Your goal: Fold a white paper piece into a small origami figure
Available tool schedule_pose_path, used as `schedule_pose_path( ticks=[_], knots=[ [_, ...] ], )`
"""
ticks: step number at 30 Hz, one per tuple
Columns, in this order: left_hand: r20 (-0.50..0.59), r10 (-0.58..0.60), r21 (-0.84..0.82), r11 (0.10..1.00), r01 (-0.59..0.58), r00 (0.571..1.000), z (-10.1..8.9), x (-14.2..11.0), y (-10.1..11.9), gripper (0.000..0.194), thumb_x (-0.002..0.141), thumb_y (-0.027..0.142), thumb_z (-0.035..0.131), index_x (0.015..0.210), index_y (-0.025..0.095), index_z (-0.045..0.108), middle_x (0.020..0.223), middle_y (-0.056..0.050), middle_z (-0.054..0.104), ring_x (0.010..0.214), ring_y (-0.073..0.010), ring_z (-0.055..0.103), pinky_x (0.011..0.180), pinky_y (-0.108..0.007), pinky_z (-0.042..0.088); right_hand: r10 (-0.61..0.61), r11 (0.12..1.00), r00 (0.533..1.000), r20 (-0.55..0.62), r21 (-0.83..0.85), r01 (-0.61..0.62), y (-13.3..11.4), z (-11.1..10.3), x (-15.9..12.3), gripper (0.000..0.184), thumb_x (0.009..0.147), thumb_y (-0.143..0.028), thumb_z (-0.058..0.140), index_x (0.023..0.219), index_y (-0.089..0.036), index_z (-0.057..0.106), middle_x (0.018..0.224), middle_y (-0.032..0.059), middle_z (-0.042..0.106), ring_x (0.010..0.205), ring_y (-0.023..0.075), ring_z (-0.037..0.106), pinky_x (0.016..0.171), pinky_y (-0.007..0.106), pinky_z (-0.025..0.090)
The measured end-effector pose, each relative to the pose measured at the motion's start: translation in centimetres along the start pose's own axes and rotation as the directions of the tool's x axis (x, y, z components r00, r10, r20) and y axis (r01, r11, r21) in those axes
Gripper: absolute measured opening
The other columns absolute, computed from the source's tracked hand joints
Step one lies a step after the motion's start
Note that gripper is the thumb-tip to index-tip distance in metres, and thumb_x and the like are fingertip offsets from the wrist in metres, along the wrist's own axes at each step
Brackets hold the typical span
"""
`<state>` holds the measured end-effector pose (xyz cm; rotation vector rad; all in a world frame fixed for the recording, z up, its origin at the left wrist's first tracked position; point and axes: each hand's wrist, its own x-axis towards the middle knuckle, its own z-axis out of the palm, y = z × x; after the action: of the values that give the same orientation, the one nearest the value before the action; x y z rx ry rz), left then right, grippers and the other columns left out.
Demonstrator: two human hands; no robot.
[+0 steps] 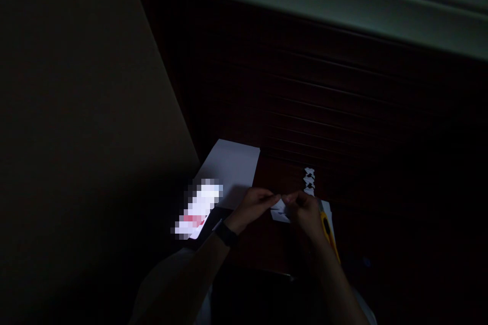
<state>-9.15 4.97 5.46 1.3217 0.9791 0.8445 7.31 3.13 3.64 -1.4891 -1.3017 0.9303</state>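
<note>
In the dim head view, my left hand [254,205], with a dark watch on its wrist, is closed in a pinch. My right hand [306,213] is pinched too, and the fingertips of both nearly meet. They are at the upper edge of a small white piece of paper [280,212], partly covered by the right hand. Just beyond that hand, several small folded paper shapes [309,182] lie in a row. A yellow utility knife [328,233] rests on white paper [327,208] beside my right wrist.
A large white sheet [233,165] lies at the back left of the dark wooden table [263,251]. On its near left glows a phone screen [202,203], its picture blurred. A slatted dark panel [312,96] rises behind, and a wall [84,86] stands left.
</note>
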Motion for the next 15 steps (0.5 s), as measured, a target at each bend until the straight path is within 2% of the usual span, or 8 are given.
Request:
schedule_pose_path(
  ticks=[2, 3, 6, 8, 12, 15],
  knots=[
    [0.035, 0.004, -0.059, 0.998, -0.002, 0.999, 0.1, -0.4, 0.6, 0.031, 0.074, 0.043, 0.054, 0.076, 0.013, 0.065, 0.071, -0.002, 0.064, 0.065, -0.0128, 0.056, 0.055, -0.021, 0.039, 0.018, 0.999, 0.998, -0.053, 0.042, -0.016, 0.0, -0.1, 0.0, 0.023, 0.071, -0.037, 0.06, 0.066, -0.016, 0.058, 0.059, 0.0009, 0.056, 0.053, 0.0127, 0.048, 0.051, 0.023, 0.038],
    [0.055, 0.008, -0.083, 0.997, -0.003, 0.998, 0.2, -0.5, 0.8, 0.03, 0.073, 0.042, 0.057, 0.08, 0.014, 0.065, 0.073, -0.003, 0.064, 0.066, -0.0128, 0.057, 0.056, -0.021, 0.04, 0.021, 0.998, 0.997, -0.075, 0.057, -0.017, 0.0, -0.1, 0.0, 0.023, 0.071, -0.038, 0.06, 0.067, -0.016, 0.058, 0.059, 0.0009, 0.056, 0.053, 0.0127, 0.048, 0.05, 0.023, 0.037],
    [0.079, 0.004, -0.135, 0.991, 0.007, 0.997, 0.6, -0.4, 0.5, 0.034, 0.059, 0.034, 0.071, 0.085, 0.014, 0.063, 0.078, -0.004, 0.065, 0.069, -0.0139, 0.058, 0.06, -0.022, 0.042, 0.021, 0.997, 0.994, -0.105, 0.071, -0.014, -0.1, 0.1, 0.0, 0.024, 0.07, -0.039, 0.061, 0.066, -0.015, 0.058, 0.06, 0.0017, 0.056, 0.054, 0.0135, 0.048, 0.049, 0.023, 0.037],
    [0.042, -0.019, -0.157, 0.987, 0.025, 0.999, 0.8, -0.1, -0.1, 0.033, 0.056, 0.032, 0.074, 0.08, 0.013, 0.062, 0.076, -0.004, 0.065, 0.067, -0.0139, 0.059, 0.06, -0.023, 0.042, 0.037, 0.996, 0.996, -0.08, 0.086, -0.03, -0.1, 0.2, 0.0, 0.025, 0.069, -0.04, 0.062, 0.067, -0.015, 0.059, 0.06, 0.0022, 0.056, 0.054, 0.0138, 0.048, 0.049, 0.023, 0.037],
    [-0.055, -0.069, -0.141, 0.988, 0.06, 0.996, 0.6, 0.3, -1.0, 0.026, 0.06, 0.034, 0.071, 0.069, 0.012, 0.061, 0.064, -0.002, 0.062, 0.059, -0.012, 0.056, 0.052, -0.021, 0.038, 0.067, 0.989, 0.998, 0.017, 0.132, -0.069, -0.3, 0.2, 0.0, 0.026, 0.07, -0.041, 0.061, 0.077, -0.015, 0.063, 0.067, 0.0037, 0.061, 0.059, 0.015, 0.052, 0.053, 0.024, 0.039],
    [-0.104, -0.061, -0.148, 0.988, 0.045, 0.993, 0.2, 0.3, -1.1, 0.025, 0.062, 0.035, 0.069, 0.069, 0.012, 0.062, 0.063, -0.001, 0.061, 0.058, -0.0111, 0.054, 0.051, -0.021, 0.037, 0.073, 0.983, 0.992, 0.1, 0.162, -0.088, -1.0, -0.1, -0.1, 0.027, 0.068, -0.039, 0.064, 0.083, -0.016, 0.064, 0.073, 0.0043, 0.063, 0.066, 0.0168, 0.055, 0.059, 0.026, 0.042]
  ],
)
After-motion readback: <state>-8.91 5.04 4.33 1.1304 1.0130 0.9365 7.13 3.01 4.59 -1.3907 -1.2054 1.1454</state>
